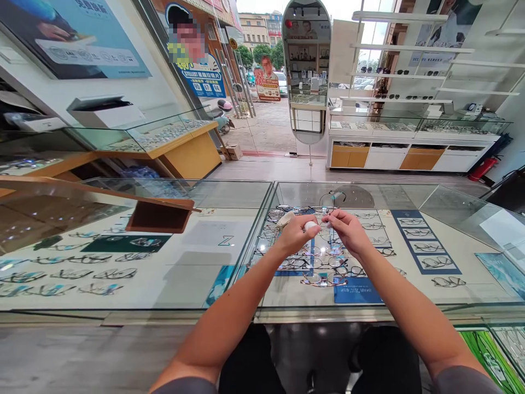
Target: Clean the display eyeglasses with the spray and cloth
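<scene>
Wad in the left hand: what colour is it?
The wad looks white to off-white, best in the head view.

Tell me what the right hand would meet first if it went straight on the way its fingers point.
Probably the white item in the left hand, just ahead of the right hand in the picture; the depth between them is hard to judge.

White wad [310, 225] in left hand [296, 232], partly hidden (material unclear)

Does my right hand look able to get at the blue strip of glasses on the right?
Probably not: the blue strip appears to lie under the glass top, which blocks your right hand above it.
</scene>
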A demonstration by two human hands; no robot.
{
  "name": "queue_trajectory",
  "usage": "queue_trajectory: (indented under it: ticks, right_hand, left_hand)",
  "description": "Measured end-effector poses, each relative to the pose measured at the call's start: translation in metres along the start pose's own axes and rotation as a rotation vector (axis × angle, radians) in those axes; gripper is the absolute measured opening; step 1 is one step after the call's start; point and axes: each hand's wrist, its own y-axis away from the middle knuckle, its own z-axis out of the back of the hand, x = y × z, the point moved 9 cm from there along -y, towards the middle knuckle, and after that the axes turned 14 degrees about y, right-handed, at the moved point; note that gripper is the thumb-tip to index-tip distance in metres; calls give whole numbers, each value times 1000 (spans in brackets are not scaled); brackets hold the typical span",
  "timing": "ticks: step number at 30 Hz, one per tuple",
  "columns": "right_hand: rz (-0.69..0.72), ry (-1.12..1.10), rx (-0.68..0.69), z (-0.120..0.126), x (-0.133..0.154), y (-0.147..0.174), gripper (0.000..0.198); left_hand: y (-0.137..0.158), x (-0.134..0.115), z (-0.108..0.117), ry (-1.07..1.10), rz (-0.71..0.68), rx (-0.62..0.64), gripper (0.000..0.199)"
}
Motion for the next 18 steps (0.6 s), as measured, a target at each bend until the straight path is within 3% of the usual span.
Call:
queue_trajectory:
  ticks: [4, 9, 12, 15, 18]
  right_hand:
    - [-27, -52, -37, 9, -2, -3, 50]
    - [-37, -84, -97, 26, -4, -10, 51]
    - [-23, -88, -114, 33, -2, -13, 50]
    - [-17, -95, -113, 36, -1, -14, 48]
    - [-23, -104, -114, 37, -1, -15, 49]
  left_hand:
    - [-3, -5, 42, 108, -35, -190, 62]
    - [5, 16, 142, 118, -17, -720, 41]
    - [15, 40, 187, -23, 99, -950, 22]
    - [21, 58, 213, -318, 253, -1011, 28]
    - [26, 68, 225, -479, 310, -990, 30]
